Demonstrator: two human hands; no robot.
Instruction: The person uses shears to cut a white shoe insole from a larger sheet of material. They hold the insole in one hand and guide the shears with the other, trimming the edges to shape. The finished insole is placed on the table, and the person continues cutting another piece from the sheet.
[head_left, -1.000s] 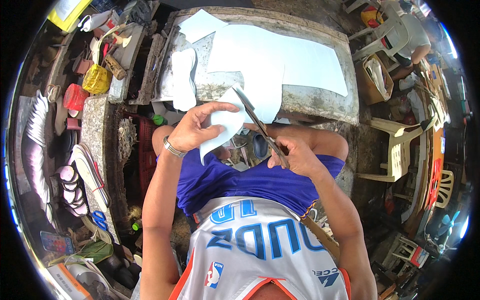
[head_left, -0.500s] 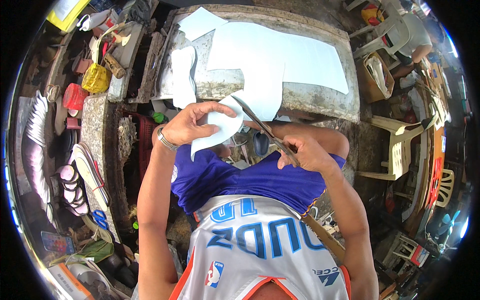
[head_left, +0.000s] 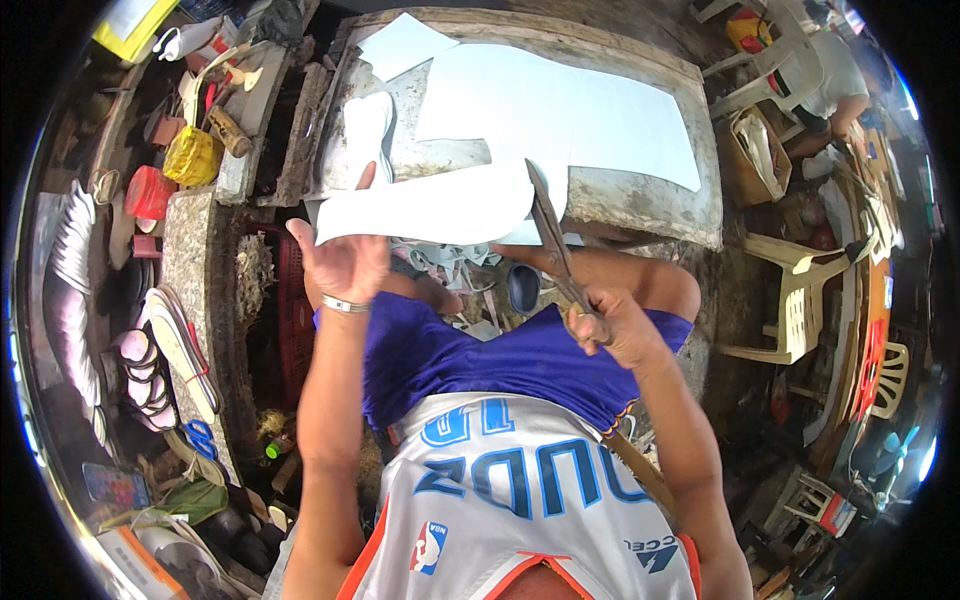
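A long white sole-shaped piece of sheet (head_left: 430,205) lies raised across my left hand (head_left: 345,265). That hand is turned palm up, its thumb apart, one fingertip showing beyond the piece and the other fingers partly hidden behind it. My right hand (head_left: 610,325) is closed round the handles of large dark scissors (head_left: 552,235). Their blades point up and away, with the tip against the piece's right end. Behind them, a large cut white sheet (head_left: 500,100) covers much of the worn table (head_left: 640,210). Several sole-shaped pieces (head_left: 368,125) are stacked at its left.
Scraps (head_left: 445,255) and a dark slipper (head_left: 522,288) lie below the table edge. At left, a ledge (head_left: 190,235) bears a red container (head_left: 150,192), sandals (head_left: 180,345) and blue-handled scissors (head_left: 200,437). Plastic chairs (head_left: 790,300) stand right; another person (head_left: 830,85) sits far right.
The white piece has swung out flat to the left and lifted over the table edge. My left hand has turned palm up beneath it. The scissors have turned more upright and shifted right.
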